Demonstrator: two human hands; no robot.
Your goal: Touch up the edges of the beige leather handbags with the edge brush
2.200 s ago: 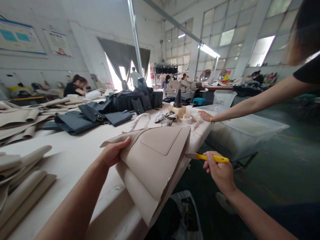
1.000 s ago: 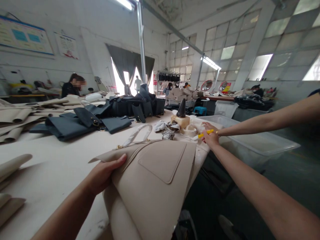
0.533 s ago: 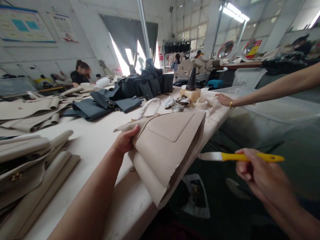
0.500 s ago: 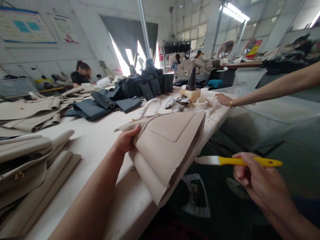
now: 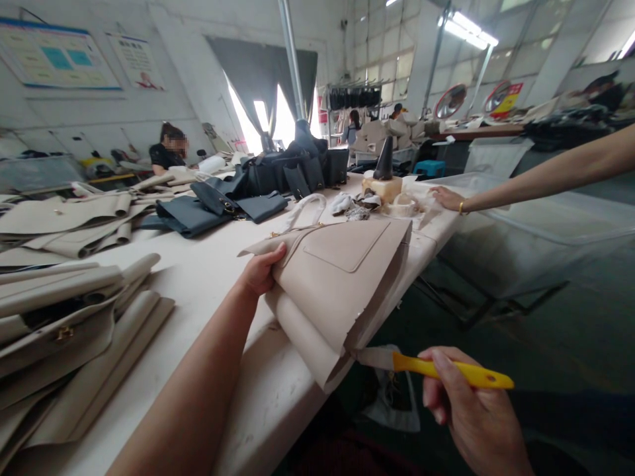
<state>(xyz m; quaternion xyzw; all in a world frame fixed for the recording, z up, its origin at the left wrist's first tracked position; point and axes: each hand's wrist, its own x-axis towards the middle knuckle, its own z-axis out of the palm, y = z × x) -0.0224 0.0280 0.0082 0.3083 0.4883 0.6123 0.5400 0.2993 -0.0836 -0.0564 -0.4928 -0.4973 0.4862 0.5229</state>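
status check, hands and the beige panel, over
Left hand holds beige panel at table edge. Right hand holds yellow-handled tool, tip at panel's lower edge. Co-worker's hand far end, apart.

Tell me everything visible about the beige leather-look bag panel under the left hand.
The beige leather-look bag panel is smooth, matte and made of several stacked layers, with a stitched rectangular patch pocket on top. It lies tilted on the pale worktable, its lower part overhanging the edge, where the layers gape apart. The left hand grips its left edge. The flat pale tip of the yellow-handled tool, held in the right hand, meets its lower corner.
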